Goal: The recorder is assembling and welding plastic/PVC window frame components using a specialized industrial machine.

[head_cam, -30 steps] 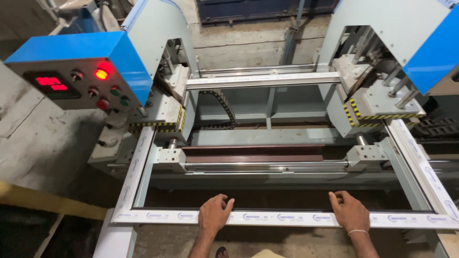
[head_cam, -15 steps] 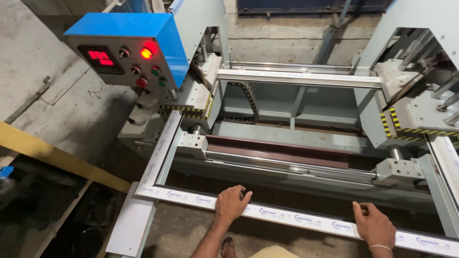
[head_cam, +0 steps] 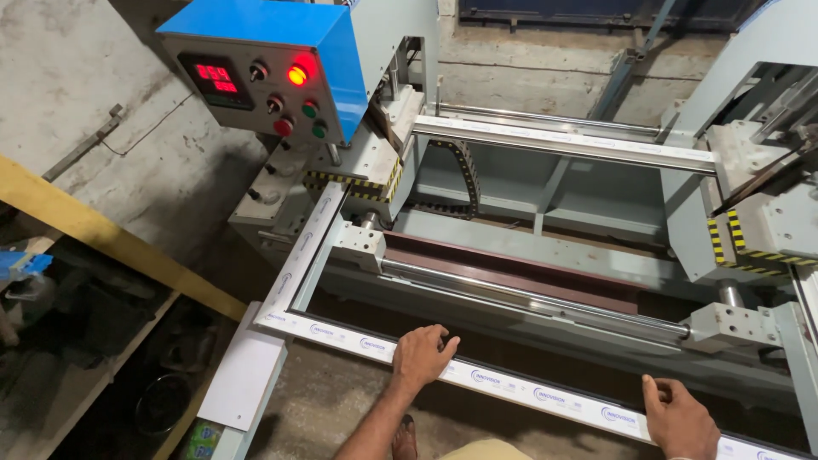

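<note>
Along the near edge of a large grey and blue machine (head_cam: 562, 213), a white window frame (head_cam: 298, 255) of plastic profile lies flat, and both of the person's bare hands rest on its nearest bar (head_cam: 503, 385). That bar runs from the lower left toward the lower right, and it carries small blue printed marks along its top. The left hand (head_cam: 423, 356) lies palm down across the bar near its middle, fingers (head_cam: 446, 349) bent over the far edge and lightly spread, gripping nothing else. The right hand (head_cam: 679, 419) sits further along the same bar toward the lower right corner, also palm down with the fingers curled over the profile; its lower part is cut off by the picture's edge.

From the left corner, the frame's side bar runs away up to the machine's left clamping head (head_cam: 362, 170), which is edged with yellow and black stripes. A matching striped head (head_cam: 750, 230) stands on the right, and the frame's far bar (head_cam: 562, 143) spans between the two. Above the left head sits a blue control box (head_cam: 268, 64) with a red number display, a lit red lamp and several round buttons. A polished steel rod (head_cam: 528, 298) and a dark brown rail cross the machine bed just beyond the hands. A yellow beam (head_cam: 102, 243) slants across the dim floor at the left.
</note>
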